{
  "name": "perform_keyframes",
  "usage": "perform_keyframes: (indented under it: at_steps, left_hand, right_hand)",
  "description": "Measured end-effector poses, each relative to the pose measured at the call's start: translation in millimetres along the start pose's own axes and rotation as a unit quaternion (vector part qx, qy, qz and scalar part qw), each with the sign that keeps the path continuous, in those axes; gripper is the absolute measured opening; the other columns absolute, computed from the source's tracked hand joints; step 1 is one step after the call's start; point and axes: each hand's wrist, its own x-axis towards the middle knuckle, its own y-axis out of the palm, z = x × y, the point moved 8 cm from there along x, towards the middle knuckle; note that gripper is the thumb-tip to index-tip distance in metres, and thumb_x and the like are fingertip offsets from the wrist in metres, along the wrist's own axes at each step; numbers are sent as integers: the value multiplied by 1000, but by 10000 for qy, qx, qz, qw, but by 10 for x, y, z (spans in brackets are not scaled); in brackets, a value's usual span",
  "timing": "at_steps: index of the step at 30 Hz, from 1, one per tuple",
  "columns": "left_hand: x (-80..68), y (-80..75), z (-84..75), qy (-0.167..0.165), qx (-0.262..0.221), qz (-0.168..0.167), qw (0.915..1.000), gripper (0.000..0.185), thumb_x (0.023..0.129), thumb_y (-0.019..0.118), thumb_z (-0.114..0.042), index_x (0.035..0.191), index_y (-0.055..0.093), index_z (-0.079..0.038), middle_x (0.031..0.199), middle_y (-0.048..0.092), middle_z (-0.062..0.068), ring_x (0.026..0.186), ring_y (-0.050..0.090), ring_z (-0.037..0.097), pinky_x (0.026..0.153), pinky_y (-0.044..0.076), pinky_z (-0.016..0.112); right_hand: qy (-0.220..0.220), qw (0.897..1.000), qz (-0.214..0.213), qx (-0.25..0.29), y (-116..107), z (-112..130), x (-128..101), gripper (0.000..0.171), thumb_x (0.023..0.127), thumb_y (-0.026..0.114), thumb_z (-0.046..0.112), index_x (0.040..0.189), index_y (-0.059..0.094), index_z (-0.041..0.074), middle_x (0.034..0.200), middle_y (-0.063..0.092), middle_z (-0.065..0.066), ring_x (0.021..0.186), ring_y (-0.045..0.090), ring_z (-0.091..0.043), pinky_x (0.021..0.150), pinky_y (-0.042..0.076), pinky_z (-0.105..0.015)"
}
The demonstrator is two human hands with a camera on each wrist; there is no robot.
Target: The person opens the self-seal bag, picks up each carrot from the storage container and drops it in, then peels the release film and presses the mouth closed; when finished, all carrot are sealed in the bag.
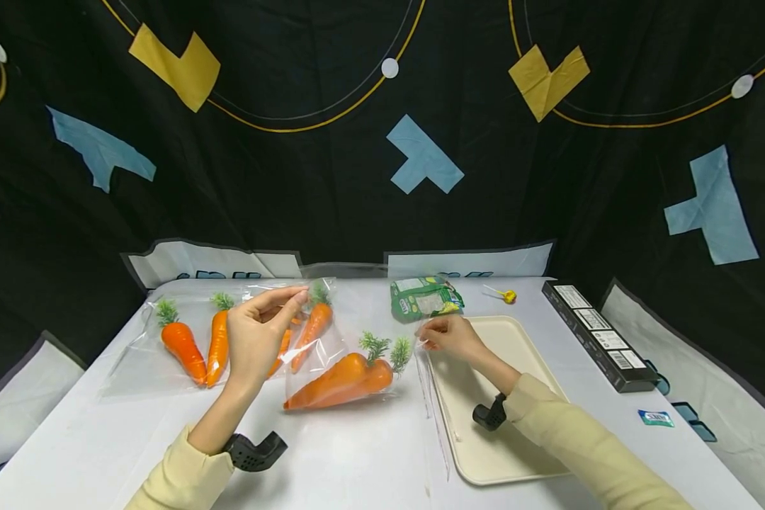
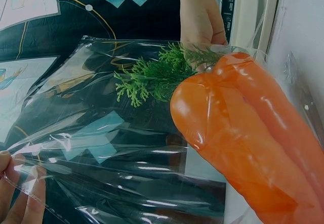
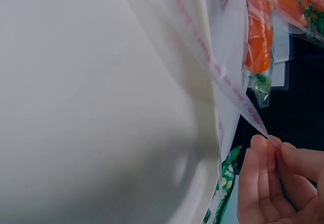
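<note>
My left hand (image 1: 253, 341) is raised and pinches the edge of a clear plastic bag (image 2: 126, 171) between thumb and fingers. Two orange carrots (image 1: 336, 382) with green leafy tops lie at the bottom of that bag, their tops toward the right. In the right wrist view, my right hand (image 3: 276, 178) pinches the end of a thin clear strip (image 3: 218, 72) with pink printing. The strip hangs from the fingertips along the left edge of a cream tray (image 1: 513, 453). My right hand is over the tray's far left corner.
Behind my left hand lie more bagged carrots (image 1: 183, 350). A green packet (image 1: 426, 297) lies at the back, beside a yellow lollipop (image 1: 508, 297). Right of the tray are a long black box (image 1: 599, 336) and a small teal packet (image 1: 655, 418). A black curtain (image 1: 331, 191) hangs behind the table.
</note>
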Motion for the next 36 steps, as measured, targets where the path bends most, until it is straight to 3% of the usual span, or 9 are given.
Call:
perform_keyframes:
  at_steps: [9,16,26,36]
  left_hand:
    - [-1,3,19,-83,-65,-16,9999,14,87,73,-12,97,76,-4,86,73,13,65,67,17,55,52,20]
    - [-4,-1,1,-45,-40,-9,10000,14,87,73,-12,98,76,-4,87,73,13,65,67,17,55,52,20]
    - [-6,-3,-6,-111,-69,-43,9999,13,87,74,-14,97,77,-6,84,73,5,65,67,17,56,53,22]
    - [-8,-7,33,-204,-23,-69,9998,13,86,74,-13,97,77,-6,86,73,7,66,67,16,57,53,23]
  right_hand:
    - [-86,10000,-27,-41,-9,-1,18,6,87,69,0,91,70,-4,81,70,-10,76,68,-31,71,58,-43]
    - [-149,9998,15,129,19,37,26,9,91,62,-3,92,68,-10,85,70,-20,78,68,-36,73,58,-44]
    - [-318,9992,232,-58,72,180,-38,18,95,52,-4,98,67,-15,89,69,-25,79,67,-35,74,58,-45]
    - [-218,9989,158,-377,74,88,29,13,91,65,6,97,72,-4,93,72,-14,77,68,-29,70,57,-42]
